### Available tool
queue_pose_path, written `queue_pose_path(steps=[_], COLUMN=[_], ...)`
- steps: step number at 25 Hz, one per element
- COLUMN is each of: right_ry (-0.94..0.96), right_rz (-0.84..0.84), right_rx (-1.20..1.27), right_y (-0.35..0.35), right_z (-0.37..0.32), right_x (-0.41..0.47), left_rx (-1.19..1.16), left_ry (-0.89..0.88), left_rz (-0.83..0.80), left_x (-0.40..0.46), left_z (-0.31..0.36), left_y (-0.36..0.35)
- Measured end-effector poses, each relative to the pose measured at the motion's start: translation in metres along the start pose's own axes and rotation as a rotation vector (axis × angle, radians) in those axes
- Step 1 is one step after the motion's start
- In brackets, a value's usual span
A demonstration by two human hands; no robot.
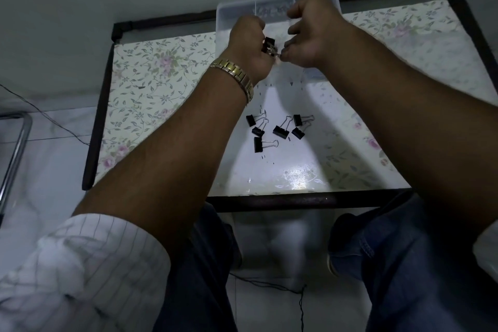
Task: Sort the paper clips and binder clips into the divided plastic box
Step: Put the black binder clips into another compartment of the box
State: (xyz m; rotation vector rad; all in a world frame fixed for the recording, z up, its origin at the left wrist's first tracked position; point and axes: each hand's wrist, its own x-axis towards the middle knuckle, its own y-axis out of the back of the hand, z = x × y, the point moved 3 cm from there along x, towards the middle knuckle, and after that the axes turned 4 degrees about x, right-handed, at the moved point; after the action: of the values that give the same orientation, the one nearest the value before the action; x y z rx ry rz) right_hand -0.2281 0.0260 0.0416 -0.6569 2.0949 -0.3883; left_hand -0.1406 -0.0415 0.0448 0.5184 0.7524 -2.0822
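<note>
Above the middle of the frame both hands meet over the near part of the divided plastic box (pixel 223 12), a clear tray standing at the far edge of the desk (pixel 151 67) with its floral cover. The left hand (pixel 249 48), with a gold watch (pixel 237 74) on its wrist, has its fingers curled round a black binder clip (pixel 269 44). The right hand (pixel 310 35) pinches what seems to be the wire handle of that clip between thumb and fingertip, though the dim light makes this hard to confirm; its other fingers are curled. In the box's upper middle compartment lie pale paper clips (pixel 272 9), blurred. Six more binder clips (pixel 279 129) lie loose in a cluster on the desk at the frame's centre, well apart from the box, between the two forearms.
</note>
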Motion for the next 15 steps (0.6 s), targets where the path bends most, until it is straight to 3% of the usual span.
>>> queue_pose_path(steps=[7,9,11,15], right_ry=[0.186,0.281,0.378,0.355], right_rz=[0.042,0.055,0.034,-0.162], right_rx=[-0.259,-0.488,-0.853,-1.709], right_y=[0.012,0.018,0.026,0.05], right_z=[-0.005,-0.005,-0.001,0.029], right_x=[-0.017,-0.031,-0.046,-0.051], left_rx=[0.215,0.307,0.546,1.407], left_ry=[-0.076,-0.17,-0.303,-0.576], left_rz=[-0.175,-0.17,-0.127,-0.135], left_x=[0.007,0.002,-0.01,-0.031], left_z=[0.008,0.011,0.013,-0.012], left_y=[0.021,0.03,0.042,0.07])
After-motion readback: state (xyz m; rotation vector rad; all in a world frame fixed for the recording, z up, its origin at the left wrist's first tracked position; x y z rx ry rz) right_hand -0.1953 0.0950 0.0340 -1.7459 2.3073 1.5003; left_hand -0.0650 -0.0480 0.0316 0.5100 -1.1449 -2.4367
